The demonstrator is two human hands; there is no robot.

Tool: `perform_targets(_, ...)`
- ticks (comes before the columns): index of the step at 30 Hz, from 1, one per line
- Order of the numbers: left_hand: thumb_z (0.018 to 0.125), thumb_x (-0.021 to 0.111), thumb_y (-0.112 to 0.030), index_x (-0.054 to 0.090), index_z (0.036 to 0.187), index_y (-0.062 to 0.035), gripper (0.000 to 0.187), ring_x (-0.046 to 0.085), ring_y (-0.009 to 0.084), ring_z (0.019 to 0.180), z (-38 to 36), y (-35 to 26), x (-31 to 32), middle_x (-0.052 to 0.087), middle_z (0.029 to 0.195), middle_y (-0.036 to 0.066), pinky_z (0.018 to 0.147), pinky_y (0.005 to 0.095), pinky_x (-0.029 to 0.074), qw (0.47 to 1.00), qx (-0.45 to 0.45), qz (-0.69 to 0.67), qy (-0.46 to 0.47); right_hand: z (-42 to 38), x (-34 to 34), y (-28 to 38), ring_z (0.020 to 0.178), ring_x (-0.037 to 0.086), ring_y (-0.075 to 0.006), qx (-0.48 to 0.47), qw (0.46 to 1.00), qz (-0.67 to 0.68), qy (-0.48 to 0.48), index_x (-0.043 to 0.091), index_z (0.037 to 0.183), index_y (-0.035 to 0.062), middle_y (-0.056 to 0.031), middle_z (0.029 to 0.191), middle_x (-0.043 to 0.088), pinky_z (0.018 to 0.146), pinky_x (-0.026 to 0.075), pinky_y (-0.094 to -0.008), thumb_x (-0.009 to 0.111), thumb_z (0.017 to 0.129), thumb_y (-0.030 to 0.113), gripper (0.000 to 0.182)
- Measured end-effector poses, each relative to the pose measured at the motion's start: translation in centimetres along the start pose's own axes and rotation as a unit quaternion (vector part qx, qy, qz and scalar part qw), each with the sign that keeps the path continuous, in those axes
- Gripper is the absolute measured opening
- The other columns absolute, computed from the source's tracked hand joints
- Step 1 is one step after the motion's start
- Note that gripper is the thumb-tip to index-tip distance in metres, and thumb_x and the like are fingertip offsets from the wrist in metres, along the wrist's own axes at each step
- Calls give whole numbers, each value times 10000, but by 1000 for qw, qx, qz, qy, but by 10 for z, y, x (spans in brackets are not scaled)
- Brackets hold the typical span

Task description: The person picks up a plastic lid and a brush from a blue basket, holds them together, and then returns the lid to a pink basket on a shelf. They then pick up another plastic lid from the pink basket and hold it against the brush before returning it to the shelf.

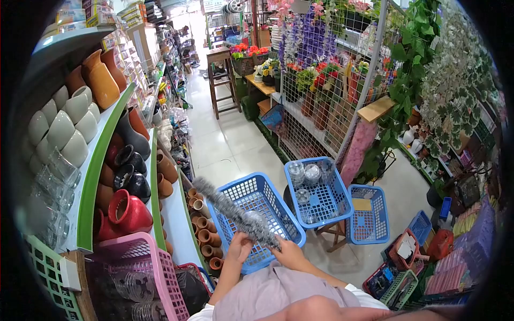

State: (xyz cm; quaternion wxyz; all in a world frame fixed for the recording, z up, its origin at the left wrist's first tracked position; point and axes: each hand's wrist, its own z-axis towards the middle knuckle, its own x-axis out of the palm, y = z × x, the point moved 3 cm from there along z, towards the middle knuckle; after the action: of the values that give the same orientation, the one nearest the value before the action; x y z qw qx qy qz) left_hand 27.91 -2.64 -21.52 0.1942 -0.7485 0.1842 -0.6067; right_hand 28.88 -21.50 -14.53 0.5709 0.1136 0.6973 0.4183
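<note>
A long, fluffy grey duster [230, 208] slants over the nearest blue basket [217, 231], its far end up to the left. My right hand [290, 253] is closed around the duster's near end. Against its lower side, a little further along, my left hand [239, 247] has its fingers curled on the fluff. Under the duster, a clear glass item [254, 216] lies in the basket, partly covered by the fluff.
A second blue basket [347, 209] with several clear glass vessels [312, 172] stands to the right, beside a third blue basket [383, 235]. Shelves with red vases [128, 208], terracotta pots [208, 236] and glassware line the left. A pink basket [170, 283] stands at lower left.
</note>
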Motion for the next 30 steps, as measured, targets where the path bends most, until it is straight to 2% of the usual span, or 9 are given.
perform_targets(4,781,489,4,445,1234,-53,458,570,215,995,-1,0,5,570,1129,86,871,376,461,998,-30,-17,48,4,-10,-1,721,613,-416,-6,999,28,37,534,1132,23,-243,761,626,629,478,-466,570,844,358,443)
perform_targets(7,773,488,2,438,1240,-51,473,563,221,1024,-7,-2,35,562,1150,93,890,387,455,999,-25,1,40,10,-10,-11,712,609,-420,92,994,53,-21,550,1066,16,-253,747,616,618,471,-468,573,844,351,402)
perform_targets(14,752,505,-39,452,1243,-8,494,508,277,1115,0,1,17,539,1213,123,990,400,375,997,-58,-20,49,7,-14,-18,718,607,-426,-47,996,27,74,487,1175,-32,-256,739,614,615,471,-487,531,862,434,563)
perform_targets(16,752,492,-26,438,1258,-8,509,512,286,1119,-1,2,25,527,1229,141,981,420,389,996,-67,-35,44,14,-25,-28,742,609,-422,52,997,56,-24,486,1195,-7,-263,767,616,635,477,-479,530,861,444,564)
perform_targets(20,744,479,-20,384,1308,0,572,479,310,1180,-5,-9,49,488,1279,166,1015,453,372,991,-84,-54,93,12,-25,-45,742,615,-413,26,995,47,-88,488,1224,43,-258,773,621,629,483,-470,533,856,456,555)
perform_targets(23,742,484,-22,375,1314,-1,582,470,315,1195,-5,-15,52,492,1272,168,1024,454,366,990,-82,-42,110,-4,-49,-32,742,620,-404,63,998,-13,-29,486,1246,91,-249,766,624,634,483,-472,533,850,475,554)
perform_targets(25,696,514,-53,422,1277,3,591,491,318,1166,-2,-17,53,524,1235,163,1011,438,374,998,-46,-30,42,-10,-56,-27,732,623,-396,40,999,-26,-15,481,1254,86,-238,749,624,629,484,-466,527,848,491,575)
perform_targets(28,713,517,-61,446,1249,3,545,509,315,1137,30,2,-34,535,1217,161,1002,445,379,993,-55,-79,-63,-15,-45,-39,694,622,-382,-10,998,-46,34,488,1249,95,-214,697,619,616,485,-459,527,845,497,571)
perform_targets(30,721,513,-63,462,1232,4,518,516,307,1126,20,-8,4,541,1210,156,996,440,384,997,-45,-60,-19,-14,-46,-36,684,621,-379,-28,997,-28,65,489,1247,98,-208,683,616,612,485,-455,531,842,495,569)
